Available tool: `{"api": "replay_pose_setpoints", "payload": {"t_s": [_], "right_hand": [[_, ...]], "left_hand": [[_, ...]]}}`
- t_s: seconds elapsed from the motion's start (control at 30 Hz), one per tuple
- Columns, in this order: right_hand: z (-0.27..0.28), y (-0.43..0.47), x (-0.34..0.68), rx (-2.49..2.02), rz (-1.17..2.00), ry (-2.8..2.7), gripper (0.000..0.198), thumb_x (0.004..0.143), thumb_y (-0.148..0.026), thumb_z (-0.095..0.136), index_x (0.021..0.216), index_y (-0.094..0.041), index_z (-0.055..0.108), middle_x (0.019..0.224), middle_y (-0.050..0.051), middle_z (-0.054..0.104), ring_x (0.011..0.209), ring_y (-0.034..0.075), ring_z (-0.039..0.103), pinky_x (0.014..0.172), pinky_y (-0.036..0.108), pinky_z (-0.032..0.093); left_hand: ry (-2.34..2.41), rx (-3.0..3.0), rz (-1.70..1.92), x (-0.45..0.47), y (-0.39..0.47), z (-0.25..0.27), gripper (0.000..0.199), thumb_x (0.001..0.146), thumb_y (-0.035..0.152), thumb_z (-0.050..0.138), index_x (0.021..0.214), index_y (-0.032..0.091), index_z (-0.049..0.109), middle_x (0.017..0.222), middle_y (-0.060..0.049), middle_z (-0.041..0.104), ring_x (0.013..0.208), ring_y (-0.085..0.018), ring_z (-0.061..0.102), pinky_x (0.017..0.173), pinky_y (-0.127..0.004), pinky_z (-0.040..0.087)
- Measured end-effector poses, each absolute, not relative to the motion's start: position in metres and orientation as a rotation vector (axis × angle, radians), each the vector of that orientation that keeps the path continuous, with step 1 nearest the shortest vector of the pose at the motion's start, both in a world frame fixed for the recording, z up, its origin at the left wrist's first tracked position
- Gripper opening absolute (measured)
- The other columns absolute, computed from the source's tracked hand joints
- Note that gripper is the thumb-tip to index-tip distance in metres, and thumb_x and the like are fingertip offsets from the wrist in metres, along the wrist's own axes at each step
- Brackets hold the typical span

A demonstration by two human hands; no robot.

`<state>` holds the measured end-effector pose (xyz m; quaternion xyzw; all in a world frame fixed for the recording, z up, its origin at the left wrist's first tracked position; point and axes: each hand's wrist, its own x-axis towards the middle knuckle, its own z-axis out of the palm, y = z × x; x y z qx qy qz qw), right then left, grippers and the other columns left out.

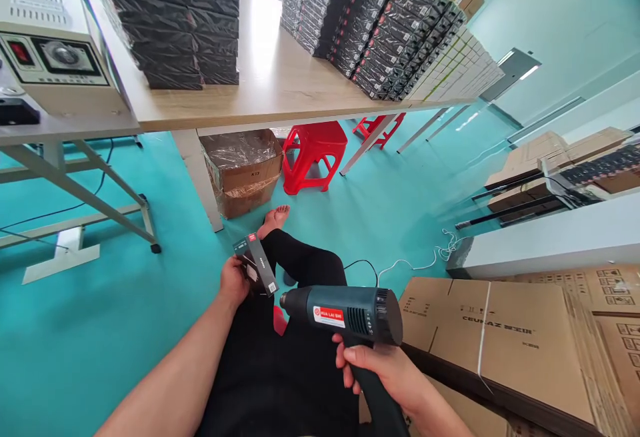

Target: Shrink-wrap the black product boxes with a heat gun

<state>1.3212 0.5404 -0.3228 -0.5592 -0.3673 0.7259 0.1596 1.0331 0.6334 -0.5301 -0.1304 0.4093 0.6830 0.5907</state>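
In my right hand point(367, 364) is a dark teal heat gun point(340, 310), its fingers wrapped round the black handle. The nozzle points left, toward a small black product box point(259, 265) with a red mark at its top corner. My left hand point(234, 282) grips that box by its left side and holds it tilted above my lap. A gap separates the nozzle tip from the box. Most of my left fingers are hidden behind the box.
Stacks of film-wrapped black boxes point(173, 24) stand on the wooden table point(265, 90). A control unit point(55, 44) is at the left. Below the table are an open carton point(250, 177) and a red stool point(315, 150). Flattened cartons point(500, 337) lie at my right, near a white cord point(410, 266).
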Motion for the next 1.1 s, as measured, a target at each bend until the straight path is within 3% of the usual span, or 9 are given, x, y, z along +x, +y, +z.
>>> {"api": "replay_pose_setpoints", "payload": {"t_s": [0.33, 0.5, 0.63, 0.73, 0.8, 0.93, 1.1], "right_hand": [[-0.331, 0.542, 1.304, -1.533, 2.022, -1.012, 0.036, 0.075, -0.035, 0.07, 0.103, -0.013, 0.067, 0.082, 0.007, 0.067, 0.063, 0.016, 0.062, 0.057, 0.029, 0.048], [-0.331, 0.541, 1.306, -1.464, 2.08, -1.062, 0.035, 0.075, -0.035, 0.07, 0.103, -0.014, 0.067, 0.083, 0.007, 0.067, 0.064, 0.016, 0.063, 0.057, 0.029, 0.048], [-0.327, 0.536, 1.32, -1.418, 2.235, -1.035, 0.039, 0.072, -0.035, 0.072, 0.103, -0.012, 0.068, 0.082, 0.008, 0.068, 0.061, 0.016, 0.064, 0.056, 0.028, 0.047], [-0.327, 0.54, 1.329, -1.461, 2.238, -1.03, 0.037, 0.071, -0.034, 0.072, 0.101, -0.012, 0.069, 0.081, 0.008, 0.069, 0.062, 0.016, 0.064, 0.055, 0.026, 0.047], [-0.331, 0.552, 1.33, -1.51, 2.13, -1.006, 0.034, 0.072, -0.033, 0.071, 0.098, -0.012, 0.068, 0.08, 0.007, 0.068, 0.061, 0.015, 0.063, 0.053, 0.026, 0.047], [-0.343, 0.588, 1.314, -1.525, 1.886, -0.898, 0.03, 0.074, -0.033, 0.069, 0.096, -0.013, 0.068, 0.077, 0.005, 0.068, 0.06, 0.014, 0.062, 0.052, 0.025, 0.049], [-0.34, 0.616, 1.278, -1.34, 1.911, -0.943, 0.03, 0.075, -0.031, 0.068, 0.099, -0.013, 0.067, 0.08, 0.005, 0.069, 0.062, 0.014, 0.063, 0.055, 0.026, 0.051]], "left_hand": [[0.975, -0.22, 1.566, 1.033, 0.632, -0.528, 0.012, 0.057, 0.016, 0.047, 0.068, 0.021, 0.048, 0.06, 0.003, 0.056, 0.054, -0.014, 0.056, 0.06, -0.026, 0.048], [0.959, -0.206, 1.514, 1.031, 0.629, -0.525, 0.007, 0.07, 0.021, 0.048, 0.073, 0.02, 0.053, 0.059, 0.002, 0.057, 0.052, -0.014, 0.057, 0.056, -0.027, 0.05], [0.724, -0.139, 1.21, 1.026, 0.62, -0.509, 0.047, 0.083, 0.053, 0.048, 0.101, 0.013, 0.063, 0.088, -0.012, 0.07, 0.079, -0.026, 0.067, 0.07, -0.042, 0.054], [0.547, -0.122, 1.092, 1.026, 0.614, -0.493, 0.077, 0.078, 0.076, 0.041, 0.114, 0.011, 0.062, 0.106, -0.02, 0.068, 0.1, -0.035, 0.064, 0.082, -0.051, 0.05], [0.52, -0.085, 1.082, 1.027, 0.612, -0.483, 0.084, 0.075, 0.081, 0.038, 0.117, 0.013, 0.062, 0.112, -0.021, 0.066, 0.103, -0.036, 0.063, 0.083, -0.053, 0.05], [0.548, -0.034, 1.06, 1.03, 0.608, -0.476, 0.069, 0.077, 0.073, 0.045, 0.114, 0.018, 0.063, 0.114, -0.02, 0.067, 0.1, -0.034, 0.066, 0.079, -0.05, 0.053], [0.535, -0.076, 0.991, 1.027, 0.608, -0.487, 0.052, 0.081, 0.06, 0.053, 0.111, 0.018, 0.064, 0.1, -0.014, 0.072, 0.097, -0.036, 0.066, 0.076, -0.05, 0.052]]}}
